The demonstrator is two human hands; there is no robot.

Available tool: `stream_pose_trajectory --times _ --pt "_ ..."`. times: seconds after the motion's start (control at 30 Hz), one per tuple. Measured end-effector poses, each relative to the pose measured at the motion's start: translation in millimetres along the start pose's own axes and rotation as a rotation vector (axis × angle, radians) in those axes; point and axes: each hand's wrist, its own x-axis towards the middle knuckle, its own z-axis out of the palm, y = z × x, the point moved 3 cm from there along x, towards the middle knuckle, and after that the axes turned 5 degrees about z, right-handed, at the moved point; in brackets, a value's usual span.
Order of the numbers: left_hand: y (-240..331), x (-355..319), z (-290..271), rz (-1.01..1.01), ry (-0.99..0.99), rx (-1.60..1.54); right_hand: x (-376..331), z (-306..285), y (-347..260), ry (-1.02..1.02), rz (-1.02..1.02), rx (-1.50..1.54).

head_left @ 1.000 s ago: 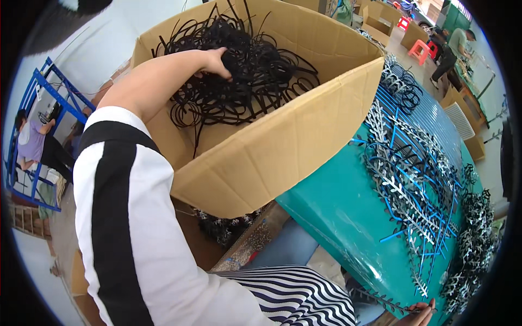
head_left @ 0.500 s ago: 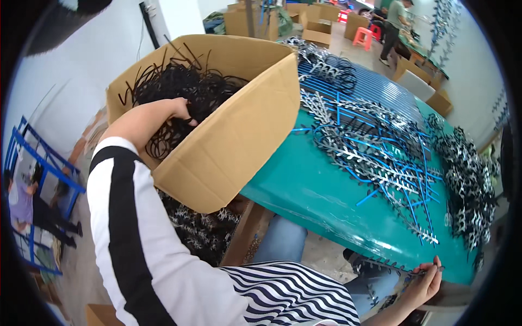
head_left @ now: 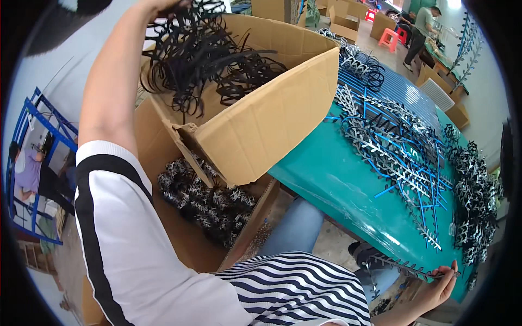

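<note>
Setting: workshop, teal table (head_left: 337,179) strewn with blue-and-silver toothed strips (head_left: 397,146).
Left hand (head_left: 163,5): raised at top edge, closed on tangle of black plastic loops (head_left: 201,60), lifted above upper cardboard box (head_left: 272,119).
Right hand (head_left: 435,288): fingertips pinching one toothed strip at table edge.
Loops: thin, glossy, snarled, trailing into box.
Lower box (head_left: 157,146): open, holds dark spiky pieces.

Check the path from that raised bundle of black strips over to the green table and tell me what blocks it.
The left hand holds the bundle of black strips above the upper cardboard box. Between it and the green table rises the box's far wall; beyond it, blue-and-silver strips cover much of the tabletop.
</note>
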Motion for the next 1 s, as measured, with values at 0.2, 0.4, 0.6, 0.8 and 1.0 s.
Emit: stream_pose_trajectory --times 0.2,0.4,0.6,0.8,1.0 --pt "39 -16 -2 0.179 0.106 0.201 -1 -2 -3 0.020 0.007 0.021" --pt "37 -20 12 0.594 0.452 0.407 -4 -2 -1 0.047 0.026 0.000" --pt "62 0 -20 0.447 0.847 0.271 1 -15 2 0.028 0.003 -0.025" --pt "116 -15 -62 0.496 1.021 0.221 5 -11 14 0.003 -0.007 -0.020" --pt "144 2 -81 0.509 1.159 0.144 12 -12 23 -0.031 -0.028 -0.016"
